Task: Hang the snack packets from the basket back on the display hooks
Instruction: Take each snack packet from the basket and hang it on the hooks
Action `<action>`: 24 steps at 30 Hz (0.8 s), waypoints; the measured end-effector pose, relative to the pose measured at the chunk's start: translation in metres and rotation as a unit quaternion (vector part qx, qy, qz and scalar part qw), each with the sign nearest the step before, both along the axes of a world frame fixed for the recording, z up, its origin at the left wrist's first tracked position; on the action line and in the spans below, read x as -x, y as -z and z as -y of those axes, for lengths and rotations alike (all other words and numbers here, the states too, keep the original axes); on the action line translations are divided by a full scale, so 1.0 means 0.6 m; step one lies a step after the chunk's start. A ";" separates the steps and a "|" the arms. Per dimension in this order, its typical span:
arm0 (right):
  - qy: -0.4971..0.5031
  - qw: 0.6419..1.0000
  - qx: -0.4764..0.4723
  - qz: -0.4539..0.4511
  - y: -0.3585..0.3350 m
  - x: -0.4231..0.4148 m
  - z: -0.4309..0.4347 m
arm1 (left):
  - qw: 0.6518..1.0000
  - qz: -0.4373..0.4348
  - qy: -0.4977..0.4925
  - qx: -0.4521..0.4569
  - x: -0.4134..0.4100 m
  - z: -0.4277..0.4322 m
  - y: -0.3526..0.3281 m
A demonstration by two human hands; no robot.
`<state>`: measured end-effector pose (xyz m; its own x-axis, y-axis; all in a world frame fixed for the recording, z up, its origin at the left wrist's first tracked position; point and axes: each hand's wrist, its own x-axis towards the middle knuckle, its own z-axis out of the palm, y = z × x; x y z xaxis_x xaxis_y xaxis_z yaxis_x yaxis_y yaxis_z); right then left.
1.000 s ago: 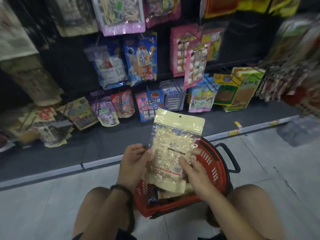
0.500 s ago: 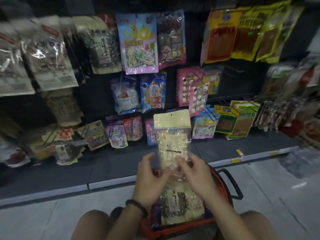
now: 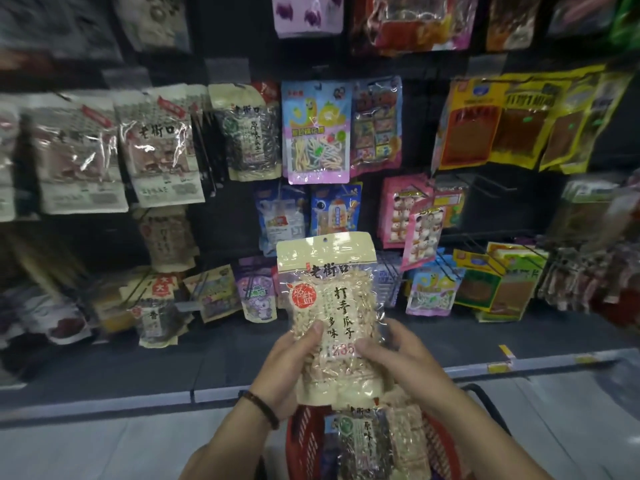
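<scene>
Dark back panel (image 3: 228,233) fills the view; light is dim. Below the panel, a dark grey base ledge (image 3: 156,368) runs full width, its pale front strip (image 3: 104,407) carrying yellow tags (image 3: 498,367). Light grey floor (image 3: 86,448) sits below the strip.

We note the cream-topped clear plastic packet (image 3: 329,306): glossy crinkled film catching glare, while its header band looks matt. The red slotted plastic basket (image 3: 303,441) is smooth with a dull sheen. The hanging cream-and-clear packets (image 3: 162,147) are shiny wrinkled film. The dark beaded bracelet (image 3: 265,410) looks matt. We log the pale floor (image 3: 104,448) as smooth and matt.
</scene>
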<state>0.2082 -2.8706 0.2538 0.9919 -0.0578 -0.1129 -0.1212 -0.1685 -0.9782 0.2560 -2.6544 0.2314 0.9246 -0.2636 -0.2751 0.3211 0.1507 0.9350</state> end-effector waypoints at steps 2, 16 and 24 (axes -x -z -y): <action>-0.022 0.998 -0.061 -0.019 0.001 -0.005 -0.006 | 1.000 -0.002 0.015 0.003 0.007 -0.003 -0.031; -0.079 0.991 -0.105 0.004 0.031 -0.016 -0.100 | 0.989 0.106 -0.093 -0.041 0.051 -0.099 -0.035; -0.126 0.986 -0.109 -0.006 0.011 0.020 -0.188 | 0.991 0.049 -0.122 -0.036 0.109 -0.182 -0.030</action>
<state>0.1961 -2.7579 0.2473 0.9702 0.2174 -0.1067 -0.1136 0.0198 -0.9933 0.1903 -2.5453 0.2492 0.9815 -0.0122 -0.1910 0.1908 0.1441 0.9710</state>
